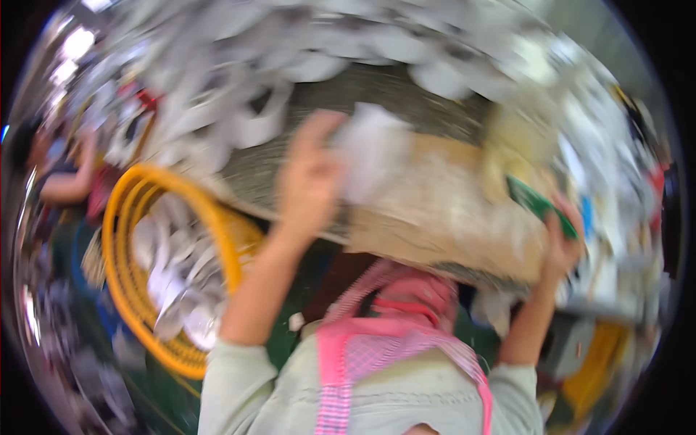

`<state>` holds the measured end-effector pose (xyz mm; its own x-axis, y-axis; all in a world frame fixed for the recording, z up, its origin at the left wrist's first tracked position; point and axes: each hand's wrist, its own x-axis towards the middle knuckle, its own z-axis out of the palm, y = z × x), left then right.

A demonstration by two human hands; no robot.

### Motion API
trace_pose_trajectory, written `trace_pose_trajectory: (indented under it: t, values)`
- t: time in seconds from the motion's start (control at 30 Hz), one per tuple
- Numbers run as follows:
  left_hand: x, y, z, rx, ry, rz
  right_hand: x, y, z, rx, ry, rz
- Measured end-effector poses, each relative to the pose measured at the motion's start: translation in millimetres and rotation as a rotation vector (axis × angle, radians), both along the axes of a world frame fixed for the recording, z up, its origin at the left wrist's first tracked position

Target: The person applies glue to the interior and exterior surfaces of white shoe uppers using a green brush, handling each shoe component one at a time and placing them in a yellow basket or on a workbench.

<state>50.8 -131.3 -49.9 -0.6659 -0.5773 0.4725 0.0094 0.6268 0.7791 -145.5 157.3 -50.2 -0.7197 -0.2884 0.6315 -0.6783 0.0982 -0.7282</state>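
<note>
My left hand (310,177) is raised over the work surface, its fingers blurred by motion. They are closed at the left edge of a white piece (373,152), soft or sheet-like in look, which stands above the cardboard. My right hand (564,243) grips a narrow green flat object (538,206) by its lower end, at the right edge of the cardboard; its exact kind is blurred. Between my hands a brown cardboard sheet (377,232) lies on the table, with whitish smears or film across its middle. Just beyond the green object sits a pale yellow, bag-like thing (518,141).
White curved pieces (391,43) are heaped along the table's far side, and more white items (605,159) lie at the right. Left of me stands a round yellow basket (116,239) holding similar white pieces. Another person's arm (76,177) shows at the far left.
</note>
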Motion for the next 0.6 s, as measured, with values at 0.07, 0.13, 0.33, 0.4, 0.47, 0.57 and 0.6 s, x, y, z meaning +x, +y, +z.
trace_pose_trajectory:
  t: [0.07, 0.13, 0.33, 0.4, 0.47, 0.57, 0.6]
  values:
    - [6, 3, 12, 0.390, -0.086, 0.084, 5, -7, 12, 0.073, -0.183, 0.018]
    - [7, 0, 16, 0.565, 0.025, 0.048, 0, 2, 13, 0.045, -0.195, 0.018]
    - [-5, 37, 57, 0.156, -0.002, -0.148, -30, -6, 6, 0.213, -0.056, 0.001]
    - [-8, 39, 62, 0.097, -0.024, -0.151, -35, -9, 11, 0.323, -0.051, 0.060]
    - [-2, 39, 62, 0.239, -0.045, -0.276, -29, 3, 19, -0.016, 0.104, 0.052]
    - [-14, 37, 61, 0.294, -0.109, -0.283, -37, 26, 4, -0.027, 0.017, 0.136]
    - [-19, 32, 57, 0.326, -0.153, -0.287, -38, 30, -1, -0.190, -0.167, 0.097]
